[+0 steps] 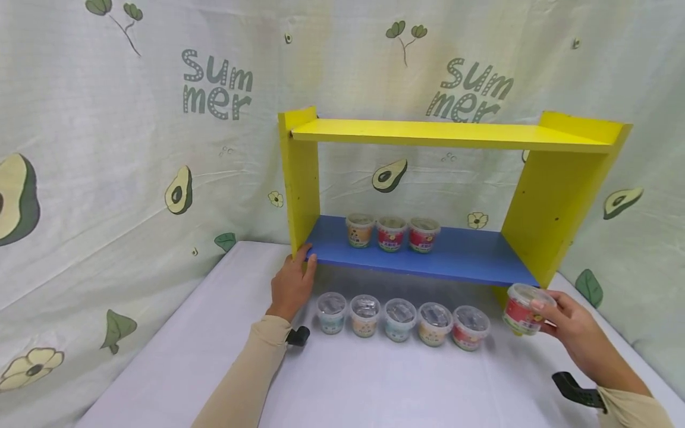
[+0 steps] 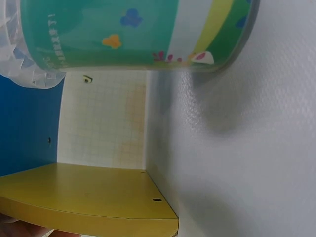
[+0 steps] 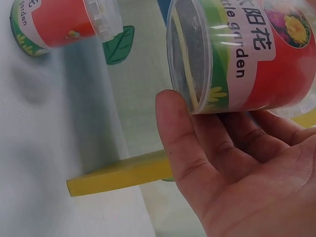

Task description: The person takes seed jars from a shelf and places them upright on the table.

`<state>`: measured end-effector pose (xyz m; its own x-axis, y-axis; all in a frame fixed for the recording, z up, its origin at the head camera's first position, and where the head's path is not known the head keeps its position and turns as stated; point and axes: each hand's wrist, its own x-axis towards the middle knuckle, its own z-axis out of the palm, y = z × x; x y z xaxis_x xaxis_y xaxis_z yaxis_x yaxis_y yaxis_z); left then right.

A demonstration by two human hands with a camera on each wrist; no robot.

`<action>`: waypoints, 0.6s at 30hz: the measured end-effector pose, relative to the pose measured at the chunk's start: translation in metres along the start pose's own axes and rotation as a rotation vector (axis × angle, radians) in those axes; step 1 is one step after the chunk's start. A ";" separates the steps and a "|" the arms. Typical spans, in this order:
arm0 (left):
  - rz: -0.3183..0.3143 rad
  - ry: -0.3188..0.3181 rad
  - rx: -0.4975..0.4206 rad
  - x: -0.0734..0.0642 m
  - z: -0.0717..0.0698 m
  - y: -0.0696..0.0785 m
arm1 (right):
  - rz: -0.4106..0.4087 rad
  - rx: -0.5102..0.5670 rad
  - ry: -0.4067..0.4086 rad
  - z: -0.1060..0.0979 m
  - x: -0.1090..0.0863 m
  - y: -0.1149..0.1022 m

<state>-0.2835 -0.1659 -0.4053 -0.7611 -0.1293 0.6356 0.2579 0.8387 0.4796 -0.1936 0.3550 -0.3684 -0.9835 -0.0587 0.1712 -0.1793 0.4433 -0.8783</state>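
Note:
My right hand (image 1: 575,324) holds a small clear plastic tub (image 1: 527,310) with a red flower label, raised just in front of the blue board's right end. In the right wrist view the fingers (image 3: 173,133) curl along its underside, and its label (image 3: 239,69) reads "little garden". At the other end, my left hand (image 1: 291,284) grips the lower left corner of the yellow and blue shelf unit (image 1: 407,266), thumb by the blue board's front edge. Three lidded tubs stand on the blue board: an orange one (image 1: 360,230) and two red ones (image 1: 391,233).
Below the blue board, several tubs line the white table (image 1: 374,380): blue (image 1: 332,313), orange (image 1: 365,316) and, at the right end, red (image 1: 471,328). A yellow top board (image 1: 428,131) spans the unit. Behind hangs a printed curtain (image 1: 134,178).

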 end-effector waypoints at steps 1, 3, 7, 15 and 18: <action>0.003 -0.001 0.000 0.000 0.000 0.000 | 0.012 -0.015 -0.003 -0.001 0.000 -0.001; 0.006 -0.004 0.000 0.001 0.001 0.001 | 0.039 -0.029 -0.018 -0.002 -0.001 -0.001; -0.005 -0.010 0.007 0.002 0.000 0.002 | 0.064 -0.036 -0.044 -0.003 -0.001 -0.001; -0.007 -0.012 0.007 0.001 0.000 -0.001 | 0.045 0.000 -0.057 -0.003 -0.001 0.004; -0.008 -0.005 0.004 0.001 0.000 -0.001 | 0.065 -0.005 -0.068 -0.005 0.000 0.006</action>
<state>-0.2846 -0.1671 -0.4055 -0.7662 -0.1330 0.6287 0.2498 0.8398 0.4821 -0.1941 0.3623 -0.3713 -0.9924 -0.0905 0.0832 -0.1154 0.4521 -0.8845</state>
